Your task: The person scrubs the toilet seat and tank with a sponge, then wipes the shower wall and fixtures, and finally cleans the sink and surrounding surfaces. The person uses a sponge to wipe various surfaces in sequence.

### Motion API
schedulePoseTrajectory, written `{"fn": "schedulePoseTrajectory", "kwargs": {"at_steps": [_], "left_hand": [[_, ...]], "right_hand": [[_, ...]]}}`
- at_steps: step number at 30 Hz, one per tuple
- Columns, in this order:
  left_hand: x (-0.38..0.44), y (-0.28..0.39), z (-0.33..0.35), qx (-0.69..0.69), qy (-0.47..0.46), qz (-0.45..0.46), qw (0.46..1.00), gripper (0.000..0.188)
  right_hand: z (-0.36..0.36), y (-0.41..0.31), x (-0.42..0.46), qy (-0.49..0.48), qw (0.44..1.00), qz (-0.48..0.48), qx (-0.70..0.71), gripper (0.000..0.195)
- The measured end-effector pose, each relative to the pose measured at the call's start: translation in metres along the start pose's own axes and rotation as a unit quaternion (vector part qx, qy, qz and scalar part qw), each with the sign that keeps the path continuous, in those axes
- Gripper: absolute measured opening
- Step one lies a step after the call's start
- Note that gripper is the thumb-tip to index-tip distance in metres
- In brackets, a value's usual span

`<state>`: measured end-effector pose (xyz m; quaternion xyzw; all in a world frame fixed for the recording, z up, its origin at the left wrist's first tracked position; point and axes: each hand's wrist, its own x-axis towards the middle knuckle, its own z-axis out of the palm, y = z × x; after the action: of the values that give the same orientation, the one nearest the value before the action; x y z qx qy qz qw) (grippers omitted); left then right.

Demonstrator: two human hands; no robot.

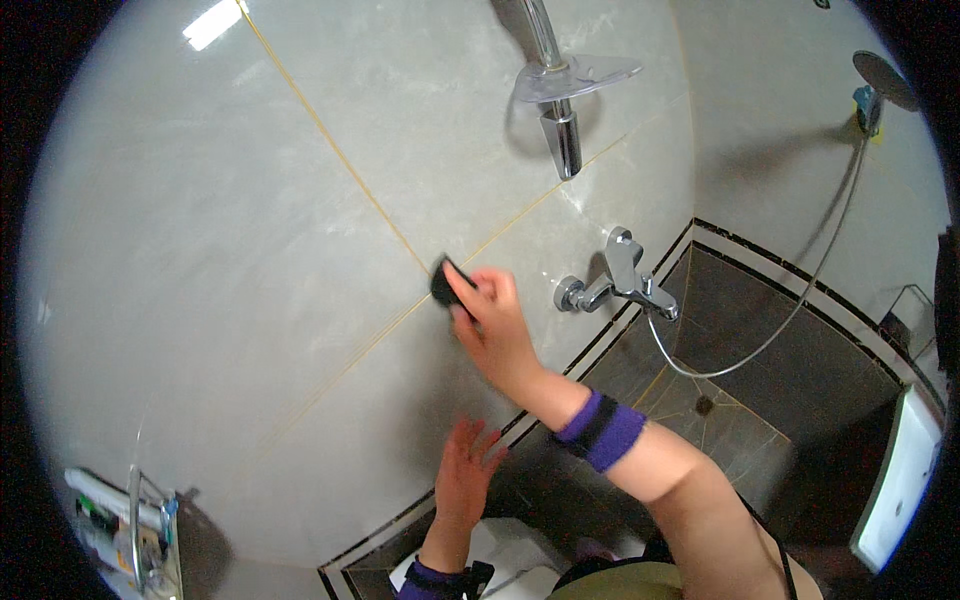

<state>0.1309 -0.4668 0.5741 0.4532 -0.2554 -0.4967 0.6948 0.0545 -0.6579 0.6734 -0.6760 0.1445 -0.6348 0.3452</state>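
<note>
My right hand [491, 330] grips a small black scrubbing pad or brush [444, 283], slightly blurred, whose exact kind I cannot tell. It is against the grey tiled wall [300, 225], where yellow grout lines [341, 154] meet. Lower down, my left hand [469, 469] holds nothing and its fingers are spread beside the wall; whether the palm touches it I cannot tell. Purple wristbands [604, 431] circle both forearms. To the right of my right hand, a chrome shower mixer tap [621, 270] is fixed to the wall.
Above hangs a chrome shower pipe [562, 135] with a clear plastic shelf [577, 77]. A metal hose [795, 319] loops to a hand shower [870, 105]. A wall rack with bottles [135, 536] is at lower left, a white basin [900, 480] at right. Below me is a white toilet [517, 547].
</note>
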Motion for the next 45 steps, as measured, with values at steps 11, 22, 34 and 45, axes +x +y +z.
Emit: {"fn": "schedulePoseTrajectory", "kwargs": {"at_steps": [11, 22, 34, 45], "left_hand": [[0.001, -0.015, -0.084, -0.047, 0.003, -0.085, 0.995, 0.047], [0.013, -0.015, -0.086, -0.031, -0.017, -0.083, 0.996, 0.037], [0.060, 0.033, -0.013, 0.504, -0.095, 0.262, 0.818, 0.038], [0.132, 0.090, 0.095, 0.843, -0.045, 0.427, 0.323, 0.067]], "right_hand": [[-0.006, 0.107, 0.006, 0.323, 0.926, 0.025, -0.195, 0.057], [-0.012, 0.099, 0.019, 0.246, 0.953, -0.011, -0.177, 0.041], [-0.008, 0.067, -0.004, 0.073, 0.989, -0.055, -0.119, 0.035], [-0.014, 0.090, -0.007, 0.143, 0.987, -0.015, -0.072, 0.030]]}}
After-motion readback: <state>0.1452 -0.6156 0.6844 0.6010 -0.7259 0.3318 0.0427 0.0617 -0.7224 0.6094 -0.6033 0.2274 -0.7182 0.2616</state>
